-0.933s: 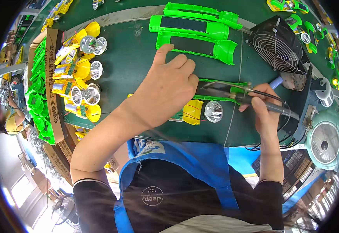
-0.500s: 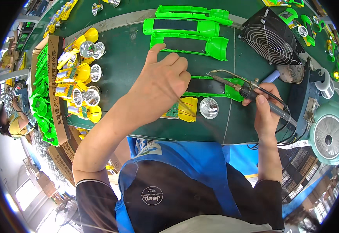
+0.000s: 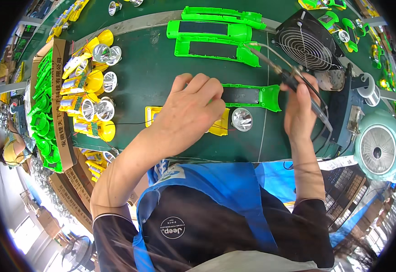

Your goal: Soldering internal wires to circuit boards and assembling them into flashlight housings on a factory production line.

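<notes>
Since the earlier frame we see the right hand (image 3: 300,106) lifted up and away from the work, carrying the soldering iron (image 3: 293,81) with its tip now raised near the black fan (image 3: 307,43). That hand is wrapped shut around the iron's handle. Our left hand (image 3: 191,111) stays pressed on the yellow part (image 3: 218,127), fingers curled loosely over it, fingertips touching the green housing (image 3: 252,96) with the dark panel; whether it actually grips anything we cannot tell. Both parts lie on the green surface (image 3: 161,68), mid-picture, just ahead of the blue apron. A silver reflector (image 3: 242,119) sits just beside the yellow part, under the green housing. Further out, more green housings (image 3: 216,38) lie at the far edge, yellow lamp heads with reflectors (image 3: 93,86) pile to the left, and a pale round fan (image 3: 378,147) sits at right.
</notes>
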Demonstrator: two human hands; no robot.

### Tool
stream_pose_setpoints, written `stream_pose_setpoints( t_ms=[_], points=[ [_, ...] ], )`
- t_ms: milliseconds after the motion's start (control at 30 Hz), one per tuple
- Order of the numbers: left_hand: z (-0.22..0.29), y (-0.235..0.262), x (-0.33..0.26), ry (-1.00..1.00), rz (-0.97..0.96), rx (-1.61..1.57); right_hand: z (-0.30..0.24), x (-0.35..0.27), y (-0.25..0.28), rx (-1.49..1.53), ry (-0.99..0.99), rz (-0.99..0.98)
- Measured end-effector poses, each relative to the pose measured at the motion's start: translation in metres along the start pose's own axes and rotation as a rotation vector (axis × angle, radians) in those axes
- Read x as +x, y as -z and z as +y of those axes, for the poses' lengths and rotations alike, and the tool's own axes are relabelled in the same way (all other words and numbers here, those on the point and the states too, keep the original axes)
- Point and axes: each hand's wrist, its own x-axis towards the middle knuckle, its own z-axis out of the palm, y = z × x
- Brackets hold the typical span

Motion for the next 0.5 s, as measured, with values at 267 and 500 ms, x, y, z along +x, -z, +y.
stream_pose_setpoints(
  t_ms=[267,500],
  points=[
    [0.017,-0.029,-0.005,0.104,0.259,0.027,0.022,-0.040,-0.050,0.221,-0.133,-0.048],
    [0.016,-0.027,-0.001,0.242,0.085,0.110,-0.017,-0.013,0.013,0.223,-0.243,-0.205]
  ],
)
